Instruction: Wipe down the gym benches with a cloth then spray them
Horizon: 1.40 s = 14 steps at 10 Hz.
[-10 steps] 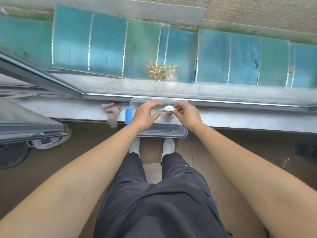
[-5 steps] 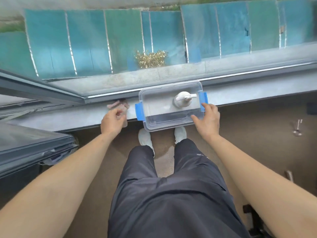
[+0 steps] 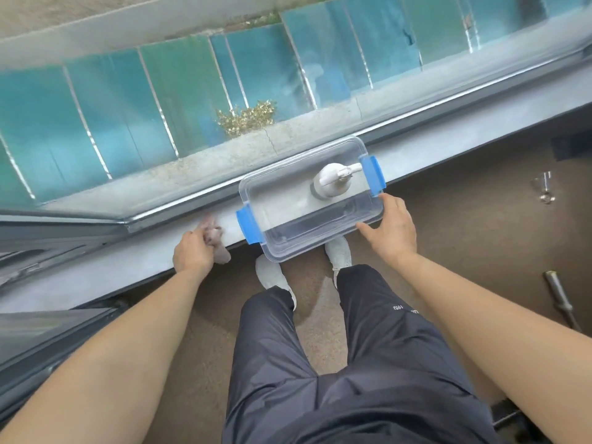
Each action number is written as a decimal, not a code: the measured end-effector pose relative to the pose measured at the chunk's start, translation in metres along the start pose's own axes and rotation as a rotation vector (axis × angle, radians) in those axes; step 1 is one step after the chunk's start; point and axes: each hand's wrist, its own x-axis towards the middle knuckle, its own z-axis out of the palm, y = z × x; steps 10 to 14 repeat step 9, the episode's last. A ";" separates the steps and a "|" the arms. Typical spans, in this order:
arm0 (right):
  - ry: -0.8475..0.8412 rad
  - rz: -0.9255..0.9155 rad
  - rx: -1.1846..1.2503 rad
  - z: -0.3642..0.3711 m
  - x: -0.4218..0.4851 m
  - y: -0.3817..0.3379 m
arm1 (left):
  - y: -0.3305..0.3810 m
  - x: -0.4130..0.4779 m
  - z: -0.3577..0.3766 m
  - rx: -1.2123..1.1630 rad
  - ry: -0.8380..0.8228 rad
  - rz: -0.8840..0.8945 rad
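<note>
In my remote view, a crumpled pinkish-grey cloth [image 3: 217,244] lies on the front edge of a grey counter [image 3: 134,267], left of centre in the frame, with part of it hanging over the edge. The left hand [image 3: 192,256] has its fingers curled round the cloth, grasping it. Just to the right, a clear plastic box [image 3: 320,241] with blue latches [image 3: 248,225] at both ends sits on the counter, its near side jutting past the edge. A white spray bottle [image 3: 331,184] stands inside at the box's right end. The right hand [image 3: 392,233] rests against the box's near right corner, its fingers [image 3: 389,200] released and spread, touching the wall. Lower in the frame I see dark trousers [image 3: 352,363], pale shoes [image 3: 272,275] and tan floor [image 3: 464,219]. A window [image 3: 160,100] fills the upper frame.
</note>
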 end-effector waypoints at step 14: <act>-0.500 0.037 0.384 -0.110 -0.004 0.019 | 0.183 -0.160 -0.091 -0.438 -0.081 -0.077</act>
